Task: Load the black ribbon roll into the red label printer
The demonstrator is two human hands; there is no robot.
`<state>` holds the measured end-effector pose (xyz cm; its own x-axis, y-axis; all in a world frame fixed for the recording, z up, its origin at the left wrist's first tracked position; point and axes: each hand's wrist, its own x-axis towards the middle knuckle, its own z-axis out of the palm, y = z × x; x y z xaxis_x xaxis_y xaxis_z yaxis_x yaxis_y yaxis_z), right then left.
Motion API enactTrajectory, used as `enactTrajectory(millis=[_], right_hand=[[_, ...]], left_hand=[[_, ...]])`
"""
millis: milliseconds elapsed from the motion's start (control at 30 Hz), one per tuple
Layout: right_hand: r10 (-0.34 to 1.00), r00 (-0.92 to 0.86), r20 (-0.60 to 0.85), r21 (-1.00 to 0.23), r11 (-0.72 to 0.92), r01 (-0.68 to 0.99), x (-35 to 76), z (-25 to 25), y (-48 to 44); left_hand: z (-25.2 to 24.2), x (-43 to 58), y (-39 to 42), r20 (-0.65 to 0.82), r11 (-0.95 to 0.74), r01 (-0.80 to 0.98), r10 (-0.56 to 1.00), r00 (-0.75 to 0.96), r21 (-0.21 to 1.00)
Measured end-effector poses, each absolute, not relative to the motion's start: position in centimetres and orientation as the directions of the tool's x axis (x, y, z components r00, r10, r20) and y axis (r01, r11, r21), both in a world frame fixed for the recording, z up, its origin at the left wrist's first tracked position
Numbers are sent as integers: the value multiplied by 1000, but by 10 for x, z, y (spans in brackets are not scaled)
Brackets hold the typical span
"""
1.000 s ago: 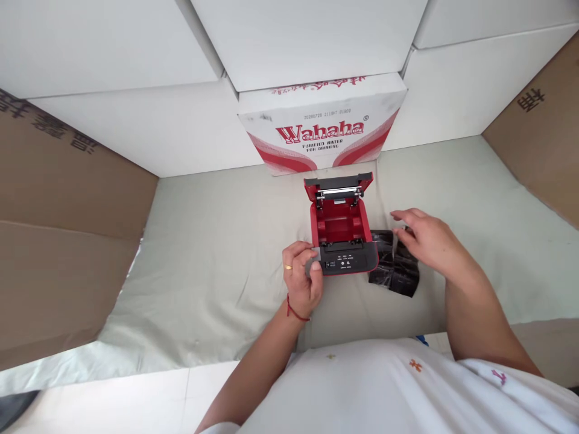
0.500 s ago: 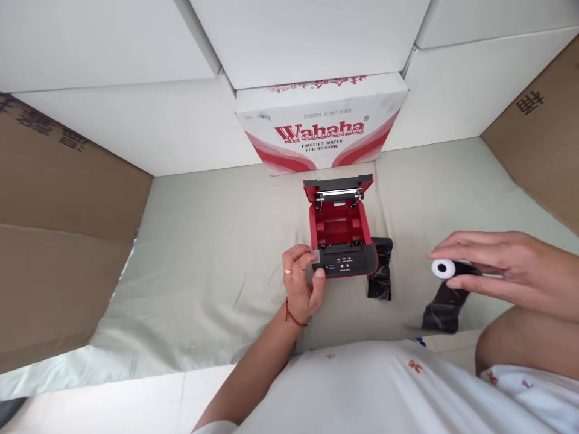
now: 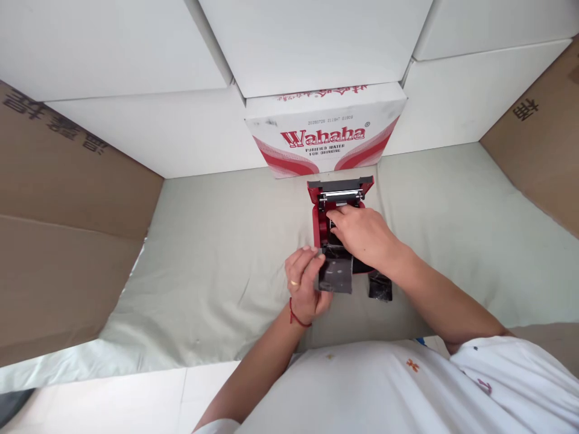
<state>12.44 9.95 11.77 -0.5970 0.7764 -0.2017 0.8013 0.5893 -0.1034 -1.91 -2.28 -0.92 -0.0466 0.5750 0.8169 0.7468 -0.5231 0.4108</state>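
A red and black printer point(image 3: 318, 226) stands on the cloth with its lid raised toward the back. My right hand point(image 3: 362, 235) reaches into its red compartment, fingers closed on a black roll that is mostly hidden under them. From the roll a black strip point(image 3: 335, 274) hangs over the printer's front panel. At the front left corner, my left hand point(image 3: 306, 280) grips the printer, its fingers beside the strip's left edge. Another black strip point(image 3: 380, 287) lies on the cloth right of the printer.
Behind the printer stands a white and red Wahaha box point(image 3: 325, 141) against stacked white boxes point(image 3: 312, 42). Brown cardboard point(image 3: 67, 241) rises on the left, with more cardboard point(image 3: 534, 138) on the right. Greenish cloth point(image 3: 217, 259) covers the surface.
My right hand has moved left with the roll, from beside the printer into its compartment. The attached black strip now lies over the front panel. My left hand stays at the printer's corner.
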Motion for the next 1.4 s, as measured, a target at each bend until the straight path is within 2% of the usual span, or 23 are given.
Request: enactTrajectory(millis=[133,233,400,600,767,867,933,1000,1067,1133,1400], right_hand=[[756,-632,-170,-148,615,775,128,115,103],[752,-648,-119,-199,622,757,131,106,105],[795,-602,-80,-219,575,788,131,94,109],[735,-673,-85,-344,613,712,132,93,118],[652,-754,75,-553,656,513,163,112,111],[762,-601,240,-654,585,480,184,129,108],[800,-447,399,-607,596,525,192,136,112],[751,-438,494,-491,657,572,195,135,119],[699,-553,453,-408,714,569,196,132,126],[679,-637,364,-380,733,564,196,130,128],[605,-754,256,-255,794,552,200,131,92]], left_hand=[[-6,-13,-26,867,-604,737,497,48,305],[-4,-9,-27,874,-622,720,484,46,306],[-4,-7,-27,875,-596,743,484,29,306],[-4,-8,-28,849,-560,787,521,90,260],[-5,-8,-30,839,-531,809,537,90,253],[-4,-6,-30,863,-533,810,501,69,245],[-2,-6,-29,872,-524,821,484,68,227],[-1,-5,-28,873,-515,829,482,68,219],[-1,-5,-28,872,-514,830,485,72,218],[0,-5,-27,872,-517,829,484,78,213],[1,-8,-28,859,-517,837,497,120,182]])
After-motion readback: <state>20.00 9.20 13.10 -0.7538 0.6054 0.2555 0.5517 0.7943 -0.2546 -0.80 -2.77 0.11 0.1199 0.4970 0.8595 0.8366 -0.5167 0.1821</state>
